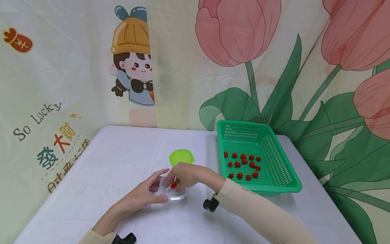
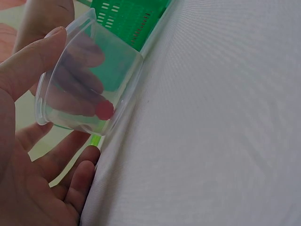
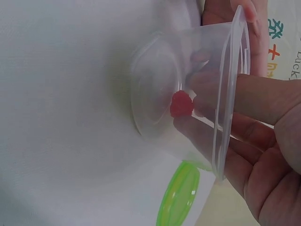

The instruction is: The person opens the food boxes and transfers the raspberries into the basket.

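Note:
A clear plastic tub (image 1: 175, 196) stands on the white tabletop. My left hand (image 1: 141, 194) holds it from the left, thumb at the near side of the rim and fingers around the far side. My right hand (image 1: 185, 176) reaches down into the tub from above. Between its thumb and fingertips it pinches a red raspberry (image 3: 181, 104), low inside the tub near the bottom. Through the clear wall, the left wrist view also shows the raspberry (image 2: 104, 110) at the fingertips.
Just behind the tub lies a bright green lid (image 1: 181, 156). To the right stands a green perforated basket (image 1: 284, 181) with several raspberries (image 1: 237, 164) spread over its floor. A printed curtain (image 1: 173, 67) hangs behind the table.

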`<state>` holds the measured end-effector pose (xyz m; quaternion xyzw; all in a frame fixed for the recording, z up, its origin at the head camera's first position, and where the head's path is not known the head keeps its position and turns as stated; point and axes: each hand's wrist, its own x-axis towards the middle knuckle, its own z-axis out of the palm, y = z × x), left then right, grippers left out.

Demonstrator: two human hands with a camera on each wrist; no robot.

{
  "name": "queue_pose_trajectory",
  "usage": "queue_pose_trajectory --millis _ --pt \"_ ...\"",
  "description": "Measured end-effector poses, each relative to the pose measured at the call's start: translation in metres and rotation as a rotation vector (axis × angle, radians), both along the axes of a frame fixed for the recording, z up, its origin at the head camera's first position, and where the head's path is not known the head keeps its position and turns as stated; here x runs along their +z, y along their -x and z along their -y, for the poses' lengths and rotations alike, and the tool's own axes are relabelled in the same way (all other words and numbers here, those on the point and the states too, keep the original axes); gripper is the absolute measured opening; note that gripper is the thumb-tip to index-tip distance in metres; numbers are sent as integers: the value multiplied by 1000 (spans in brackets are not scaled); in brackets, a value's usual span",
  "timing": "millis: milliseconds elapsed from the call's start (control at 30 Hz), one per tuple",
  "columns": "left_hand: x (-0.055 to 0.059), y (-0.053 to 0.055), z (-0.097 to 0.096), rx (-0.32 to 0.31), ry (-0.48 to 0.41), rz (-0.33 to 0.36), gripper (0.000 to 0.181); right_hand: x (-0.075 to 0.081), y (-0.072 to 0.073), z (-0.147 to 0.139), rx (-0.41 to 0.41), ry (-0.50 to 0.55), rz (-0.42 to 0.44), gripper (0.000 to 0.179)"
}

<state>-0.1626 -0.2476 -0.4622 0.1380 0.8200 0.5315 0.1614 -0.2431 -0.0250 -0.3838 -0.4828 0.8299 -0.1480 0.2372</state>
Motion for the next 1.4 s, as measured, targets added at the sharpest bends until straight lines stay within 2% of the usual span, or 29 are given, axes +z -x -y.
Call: queue_pose_trajectory --millis 600,1067,1167,1400 --pt "-1 1 -1 9 2 19 93 -5 -2 1 14 -6 0 26" --pt "-1 2 0 2 -12 8 91 -14 -3 6 89 -29 -145 17" --pt "-2 1 0 3 -8 6 91 -15 -5 7 82 -33 -161 16" --pt "-3 3 0 -4 -11 -1 92 -20 -8 7 42 -38 -137 20"
